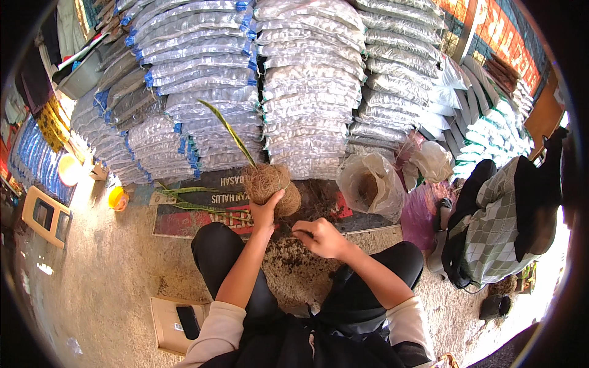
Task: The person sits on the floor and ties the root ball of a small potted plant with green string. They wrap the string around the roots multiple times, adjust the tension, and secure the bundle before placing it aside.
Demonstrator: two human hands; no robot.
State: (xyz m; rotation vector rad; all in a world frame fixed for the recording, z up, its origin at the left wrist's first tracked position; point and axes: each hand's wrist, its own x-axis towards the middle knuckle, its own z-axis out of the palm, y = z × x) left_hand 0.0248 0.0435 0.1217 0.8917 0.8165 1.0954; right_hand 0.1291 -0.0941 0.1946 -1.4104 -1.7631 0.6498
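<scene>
My left hand (265,214) is wrapped round the lower side of a ball of brown coconut fibre (270,183), held tilted above a dark printed board. A single long green leaf with yellow edges (232,134) sticks up from the ball's upper left. Just below and to the right of the ball, my right hand (324,238) is closed with fingers pinched together; what it holds, if anything, is too small to make out. More striped leaves (190,205) lie on the board (165,226) to the left. Loose dark fibre and soil are scattered under my hands.
Stacked clear bags of pale stones (310,92) rise behind the board. An open plastic bag (386,193) with brown fibre stands right. A checked cloth bundle (491,227) lies beyond it. Left are an orange container (118,199), a stool (30,216) and a phone (188,322) on cardboard.
</scene>
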